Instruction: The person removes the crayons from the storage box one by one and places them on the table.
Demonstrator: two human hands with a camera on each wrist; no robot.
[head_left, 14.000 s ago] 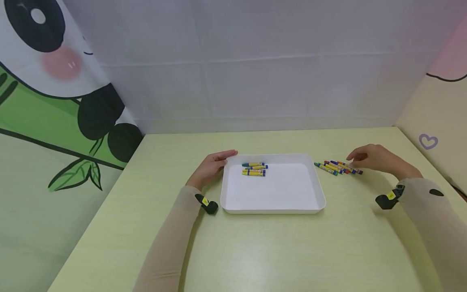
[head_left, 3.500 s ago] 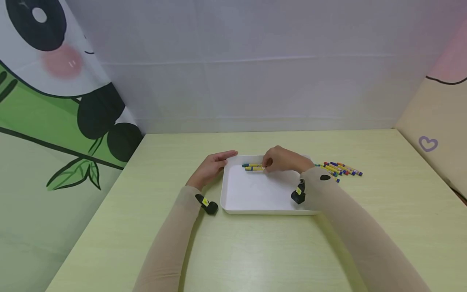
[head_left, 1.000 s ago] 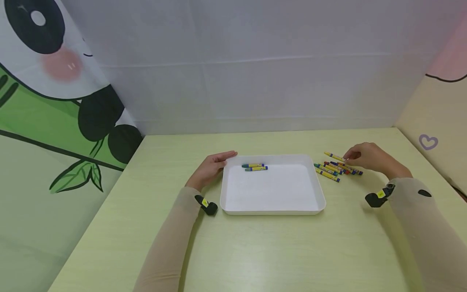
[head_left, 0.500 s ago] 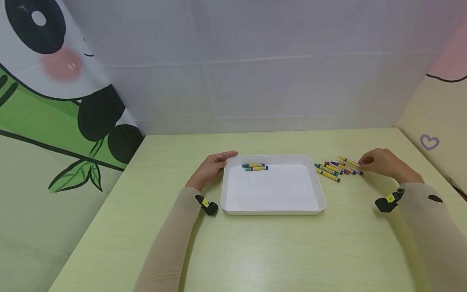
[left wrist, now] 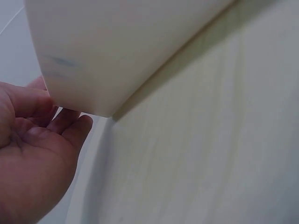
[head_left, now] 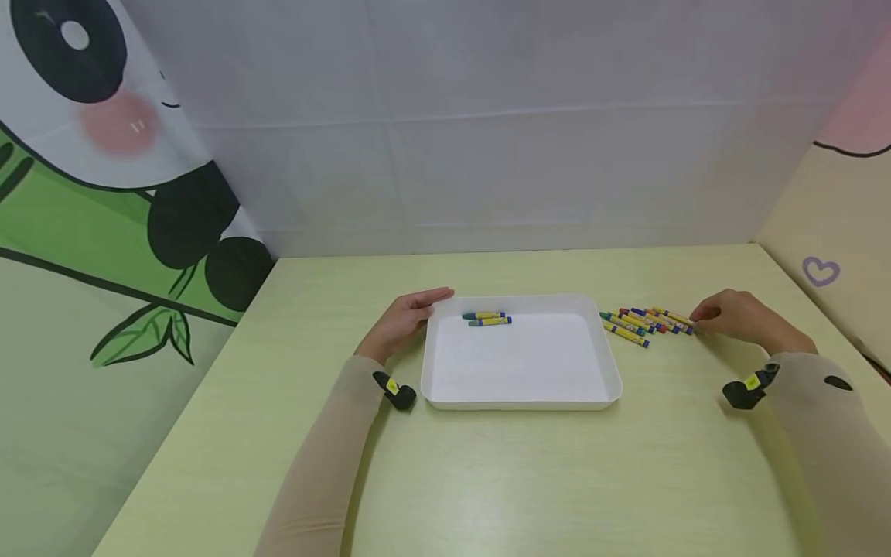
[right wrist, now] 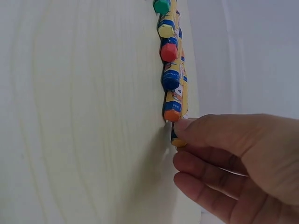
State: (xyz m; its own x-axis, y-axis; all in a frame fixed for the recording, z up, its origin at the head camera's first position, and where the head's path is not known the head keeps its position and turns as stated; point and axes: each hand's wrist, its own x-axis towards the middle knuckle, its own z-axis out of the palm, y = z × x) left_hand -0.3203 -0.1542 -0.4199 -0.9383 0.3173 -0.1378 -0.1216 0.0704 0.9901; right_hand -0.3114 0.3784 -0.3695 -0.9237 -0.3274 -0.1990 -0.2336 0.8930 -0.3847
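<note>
**Left hand at the tray corner, right hand at the loose crayons**

At the far left a panda-and-bamboo backdrop (head_left: 104, 193) stands beside the pale green table (head_left: 487, 480). The left hand (head_left: 404, 319) lies on the table against the far left corner of the white tray (head_left: 522, 398); in the left wrist view its fingers (left wrist: 77, 130) are nearly straight and relaxed, touching the tray's outer wall (left wrist: 121, 51) without curling round it — it grips nothing.

Inside the tray, close to its far rim and left of centre, two crayons (head_left: 487, 318) lie side by side, both running left to right.

Just right of the tray, apart from it, a row of loose crayons (head_left: 643, 322) lies on the table, packed together at a slant. The right hand (head_left: 738, 319) rests on the table at the right end of this row. In the right wrist view its fingers (right wrist: 210, 133) are loosely bent, the foremost fingertip touching the butt end of the nearest crayons (right wrist: 174, 109) — whether it pinches one of them I cannot tell.
</note>
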